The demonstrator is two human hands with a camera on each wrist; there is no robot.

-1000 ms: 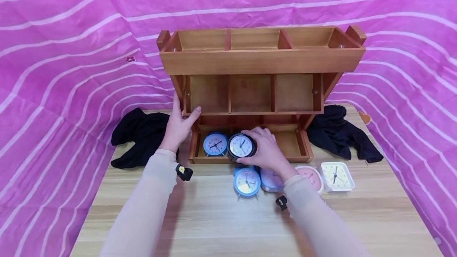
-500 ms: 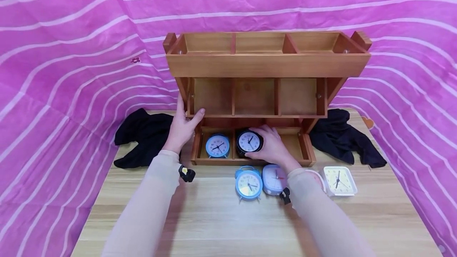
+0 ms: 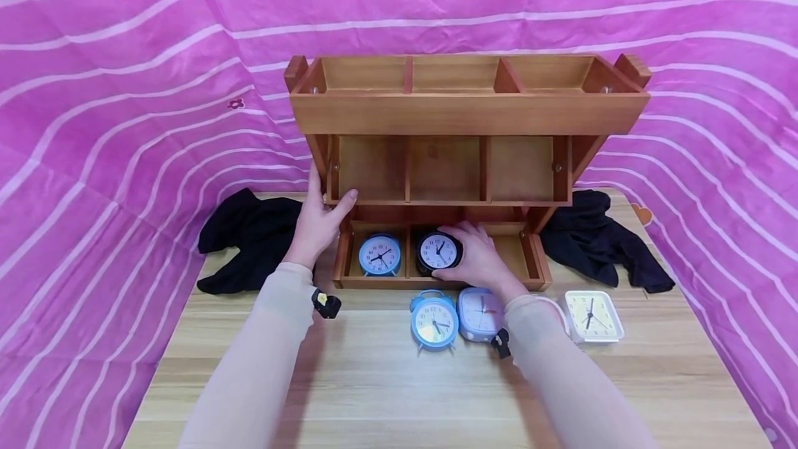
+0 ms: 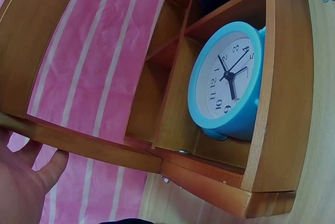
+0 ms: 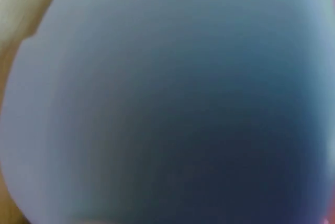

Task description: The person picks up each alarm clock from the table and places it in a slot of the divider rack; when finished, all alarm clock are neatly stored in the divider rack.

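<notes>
My right hand (image 3: 476,258) grips a round black alarm clock (image 3: 438,251) by its right side, in the middle compartment of the bottom tray. A light blue alarm clock (image 3: 380,255) leans upright in the left compartment; its face fills much of the left wrist view. At the left side of the tiered wooden storage box (image 3: 467,115), my left hand (image 3: 314,224) holds the middle tier's corner, thumb in front and fingers along the outer side. A blurred pale bluish surface (image 5: 157,77) fills the right wrist view, too close to make out.
On the table before the box lie a blue twin-bell clock (image 3: 434,323), a lilac clock (image 3: 480,314) and a square white clock (image 3: 594,316). Another clock is mostly hidden under the right sleeve. Black cloths (image 3: 249,241) flank the box. Striped pink fabric (image 3: 399,5) stands behind.
The black clock has gone down and to the right into the middle compartment, the right hand still round it. The left hand keeps its place on the box. The head view has shifted slightly.
</notes>
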